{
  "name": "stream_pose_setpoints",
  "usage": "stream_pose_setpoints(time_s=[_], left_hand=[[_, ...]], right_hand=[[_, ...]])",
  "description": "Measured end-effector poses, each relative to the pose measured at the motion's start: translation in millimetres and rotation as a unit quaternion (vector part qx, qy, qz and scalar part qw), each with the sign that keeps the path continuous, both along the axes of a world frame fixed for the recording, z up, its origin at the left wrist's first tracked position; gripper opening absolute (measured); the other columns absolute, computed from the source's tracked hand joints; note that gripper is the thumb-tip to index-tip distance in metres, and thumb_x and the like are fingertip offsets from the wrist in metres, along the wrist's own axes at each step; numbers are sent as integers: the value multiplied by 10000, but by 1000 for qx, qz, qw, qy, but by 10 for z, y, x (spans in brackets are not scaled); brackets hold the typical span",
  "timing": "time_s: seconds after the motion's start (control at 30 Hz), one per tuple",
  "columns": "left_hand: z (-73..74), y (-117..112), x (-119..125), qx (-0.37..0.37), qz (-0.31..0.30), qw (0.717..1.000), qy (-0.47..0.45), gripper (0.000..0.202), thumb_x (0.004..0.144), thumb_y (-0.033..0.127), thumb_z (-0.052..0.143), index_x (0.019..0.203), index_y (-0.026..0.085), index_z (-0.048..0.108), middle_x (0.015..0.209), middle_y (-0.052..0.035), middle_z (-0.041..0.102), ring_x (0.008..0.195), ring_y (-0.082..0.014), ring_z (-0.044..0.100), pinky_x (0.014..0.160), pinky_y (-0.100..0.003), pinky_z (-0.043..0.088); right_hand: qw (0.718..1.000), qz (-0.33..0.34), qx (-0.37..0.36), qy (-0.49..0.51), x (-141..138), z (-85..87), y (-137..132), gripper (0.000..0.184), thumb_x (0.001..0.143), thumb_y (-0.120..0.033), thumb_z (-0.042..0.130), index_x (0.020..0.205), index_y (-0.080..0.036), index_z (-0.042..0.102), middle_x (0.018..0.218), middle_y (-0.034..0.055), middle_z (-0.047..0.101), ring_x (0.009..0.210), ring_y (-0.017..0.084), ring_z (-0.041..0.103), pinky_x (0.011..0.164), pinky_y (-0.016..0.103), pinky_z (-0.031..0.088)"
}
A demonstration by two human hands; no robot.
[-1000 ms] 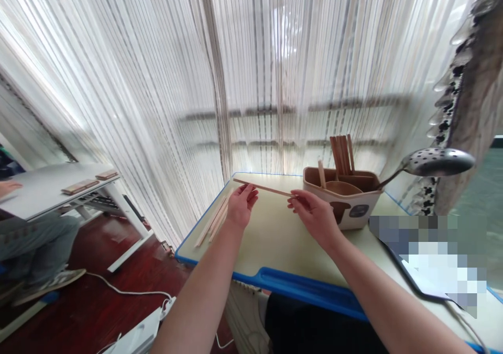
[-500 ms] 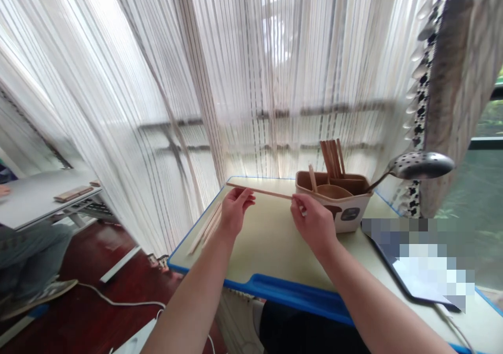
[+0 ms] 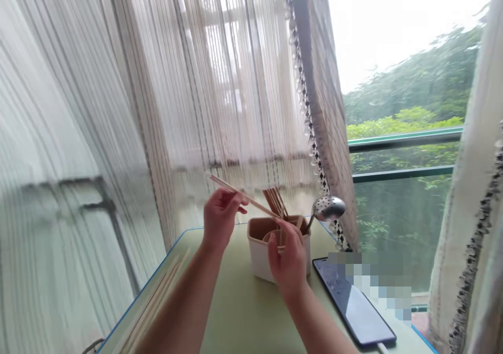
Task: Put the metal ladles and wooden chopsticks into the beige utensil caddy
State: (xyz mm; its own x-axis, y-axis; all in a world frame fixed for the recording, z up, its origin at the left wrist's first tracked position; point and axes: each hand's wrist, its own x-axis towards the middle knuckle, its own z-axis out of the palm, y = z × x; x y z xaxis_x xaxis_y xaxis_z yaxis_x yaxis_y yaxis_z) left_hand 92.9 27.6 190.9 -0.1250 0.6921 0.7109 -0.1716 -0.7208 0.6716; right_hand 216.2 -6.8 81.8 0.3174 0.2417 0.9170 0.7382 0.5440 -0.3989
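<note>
While the left hand (image 3: 220, 220) pinches a pale wooden chopstick (image 3: 257, 203) partway along its length, thumb and fingers drawn together around it, the right hand (image 3: 290, 254) has its fingertips closed near the stick's lower end, so neither grip is spread. The chopstick slants through the air above the pale tabletop (image 3: 236, 312) with its blue edging, its upper tip projecting past the left hand in front of the striped sheer curtain (image 3: 188, 108). Its lower end lies in front of the white-and-brown utensil holder (image 3: 260, 260), by the rim; whether it touches that rim cannot be told, since the right hand covers part of the holder's front. Inside the holder, a cluster of brown chopsticks (image 3: 272, 199) leans up and to the left at the back, and a perforated metal ladle (image 3: 329, 208) rests at the right corner, its bowl sticking out over the side. On the tabletop to the left, beside the left forearm, several loose pale chopsticks (image 3: 151, 301) lie roughly side by side, their near ends cut off by the bottom of the view. To the right of the holder, a dark smartphone (image 3: 356, 304) lies flat, partly pixelated, with a white cable (image 3: 382, 348) at its near end.
</note>
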Motion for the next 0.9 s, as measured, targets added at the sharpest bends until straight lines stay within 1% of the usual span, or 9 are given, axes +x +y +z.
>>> stream_pose_setpoints(time_s=[0.07,0.13,0.3,0.47,0.57,0.67,0.73,0.8,0.9], left_hand=[[92,53,106,11,20,1000,-5,141,677,265,632,693,147,557,567,12,616,491,-105,580,453,-218,499],[116,118,173,12,43,999,13,136,671,264,627,710,147,571,563,17,609,475,-102,570,438,-211,491],[-71,250,292,-11,66,992,104,159,662,292,634,731,152,601,583,3,611,475,-115,569,407,-206,468],[-248,301,358,-11,40,984,171,109,635,269,662,652,170,619,604,-13,626,521,-118,574,448,-192,446],[-235,328,306,-10,26,979,202,80,617,233,673,653,176,631,586,-12,621,508,-115,559,454,-189,428],[-193,377,214,-26,8,976,214,206,577,183,688,780,188,654,606,-7,635,505,-115,562,451,-184,417],[-179,420,155,-49,-21,969,241,215,555,164,692,767,181,661,604,-14,638,501,-118,564,440,-184,412],[-183,465,104,-84,-60,954,282,116,549,164,687,660,164,653,582,-27,633,496,-125,566,426,-187,410],[-212,524,39,-131,-101,934,316,65,536,165,688,588,154,650,537,-32,621,456,-124,549,384,-184,387]], right_hand=[[999,-26,1,38,60,18,41,346,808,-175,453,1154,-187,450,1126,121,551,1091,232,495,929,461,404],[997,-41,0,64,97,22,77,330,811,-159,433,1140,-180,445,1145,124,531,1122,230,470,941,464,392],[996,-24,5,83,61,20,73,264,798,-125,420,1049,-193,466,1055,104,545,1067,216,493,911,441,413],[989,-58,-8,139,-6,59,4,305,784,-128,431,1080,-195,455,1215,125,470,1190,232,405,999,493,319],[989,-67,-30,129,-21,32,35,372,787,-128,423,1155,-178,425,1341,148,366,1270,249,318,1023,515,285],[992,-66,-70,86,-30,-34,100,441,784,-135,426,1224,-147,394,1382,167,319,1295,266,279,1017,507,304],[991,-65,-98,59,-29,-69,128,494,781,-141,432,1269,-126,362,1357,176,360,1273,270,315,1001,494,330],[990,-62,-122,42,-24,-84,135,526,777,-152,441,1294,-117,349,1297,173,440,1217,271,390,977,481,357],[987,-57,-146,24,-11,-77,126,500,766,-157,450,1264,-129,414,1210,146,530,1129,262,471,959,454,374]])
